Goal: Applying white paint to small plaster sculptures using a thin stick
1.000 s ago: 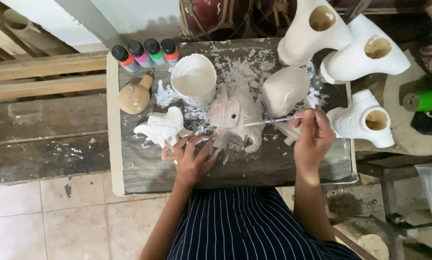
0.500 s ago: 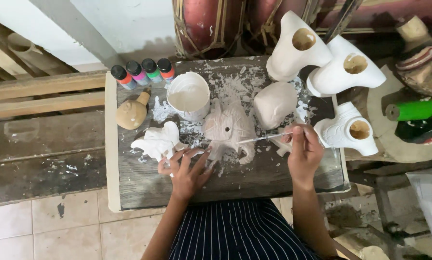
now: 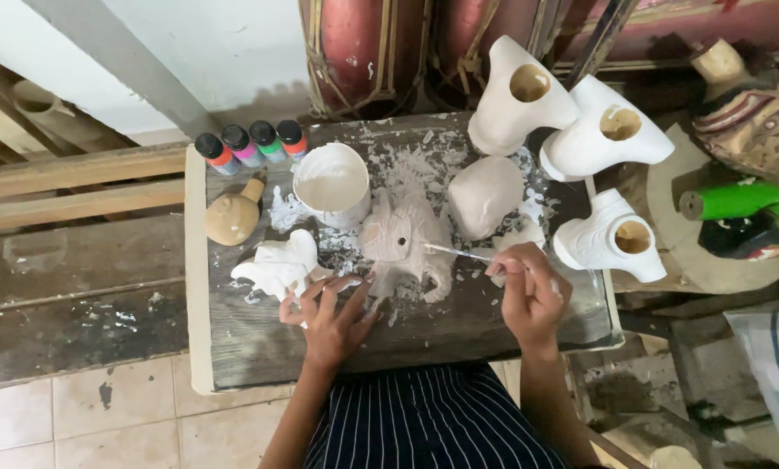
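Note:
A white-coated carved figure point(image 3: 405, 243) lies in the middle of a paint-spattered wooden board point(image 3: 259, 339). My right hand point(image 3: 528, 295) grips a thin paintbrush point(image 3: 454, 252) whose tip touches the figure's right side. My left hand point(image 3: 330, 314) rests on the board with fingers spread, its fingertips against the figure's lower left edge. A smaller white carved piece point(image 3: 281, 267) lies just left of that hand. A white cup of white paint point(image 3: 331, 184) stands behind the figure.
Several small paint bottles point(image 3: 250, 145) with coloured caps line the board's back left, beside an unpainted wooden gourd shape point(image 3: 231, 217). Three white hollow carvings point(image 3: 611, 239) and a white rounded piece point(image 3: 485, 195) stand at right. A green cylinder point(image 3: 736, 200) lies far right.
The view has shifted, so the board sits higher and nearer. My left hand slid slightly toward me along the figure's lower edge. The brush stays on the figure.

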